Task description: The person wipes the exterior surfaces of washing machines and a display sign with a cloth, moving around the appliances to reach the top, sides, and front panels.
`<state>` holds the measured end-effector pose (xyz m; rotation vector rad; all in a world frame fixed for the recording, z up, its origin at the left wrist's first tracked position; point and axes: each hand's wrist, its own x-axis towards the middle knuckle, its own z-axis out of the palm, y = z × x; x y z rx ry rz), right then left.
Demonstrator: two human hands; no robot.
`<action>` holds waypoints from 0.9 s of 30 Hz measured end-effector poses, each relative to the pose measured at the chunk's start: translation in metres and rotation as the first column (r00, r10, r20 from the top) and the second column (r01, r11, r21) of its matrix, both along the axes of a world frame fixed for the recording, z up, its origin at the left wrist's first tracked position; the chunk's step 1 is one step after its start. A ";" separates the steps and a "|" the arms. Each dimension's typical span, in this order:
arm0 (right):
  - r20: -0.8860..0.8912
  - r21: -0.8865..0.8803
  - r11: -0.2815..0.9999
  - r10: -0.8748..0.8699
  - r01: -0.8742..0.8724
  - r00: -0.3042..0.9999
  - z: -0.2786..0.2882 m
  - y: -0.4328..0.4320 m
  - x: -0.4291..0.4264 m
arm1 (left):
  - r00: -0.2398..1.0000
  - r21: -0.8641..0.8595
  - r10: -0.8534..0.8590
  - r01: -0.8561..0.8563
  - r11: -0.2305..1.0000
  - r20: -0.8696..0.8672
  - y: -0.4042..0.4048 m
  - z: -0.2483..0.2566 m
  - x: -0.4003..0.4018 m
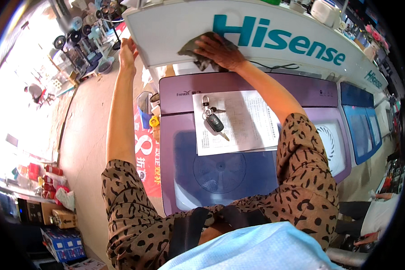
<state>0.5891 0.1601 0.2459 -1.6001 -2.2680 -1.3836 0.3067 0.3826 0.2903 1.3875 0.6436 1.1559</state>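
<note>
My right hand [219, 50] presses a dark, damp-looking cloth [189, 47] flat against the white Hisense sign board [172, 33], just at the first teal letter. At the board's left end, my left hand [127, 55] grips the edge, its fingers partly hidden. Below the board stands a purple twin-tub washing machine [175, 84] with a see-through lid [219, 175]. Printed sheets [243, 128] lie on top of it, and a car key [215, 122] on a ring with other keys rests on them.
Several electric fans [75, 37] stand on the floor at the upper left. A blue washing machine [359, 118] is to the right. Black cables [273, 66] run behind the purple machine. A white jug [324, 12] sits above the board. A seated person [379, 216] is at lower right.
</note>
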 end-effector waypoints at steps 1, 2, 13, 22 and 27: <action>0.034 -0.022 0.989 -0.142 0.143 0.989 0.004 -0.016 0.012 | 1.000 0.009 -0.004 0.004 1.000 0.001 0.003 -0.001 0.000; 0.004 -0.056 0.973 -0.222 0.222 0.975 0.007 -0.030 0.022 | 1.000 0.014 0.020 -0.021 1.000 0.007 0.005 -0.003 -0.002; -0.413 0.499 0.707 -0.315 0.501 0.855 0.009 -0.122 0.127 | 0.981 0.023 0.190 -0.191 0.981 0.039 0.004 -0.005 0.003; -0.229 0.528 0.841 0.006 0.118 0.973 0.067 -0.043 0.060 | 0.989 -0.024 0.145 -0.145 0.989 -0.002 0.004 0.000 0.006; -0.145 0.494 0.862 -0.047 0.113 0.988 0.076 -0.080 0.099 | 0.980 -0.022 0.194 -0.195 0.981 -0.035 0.009 -0.005 0.007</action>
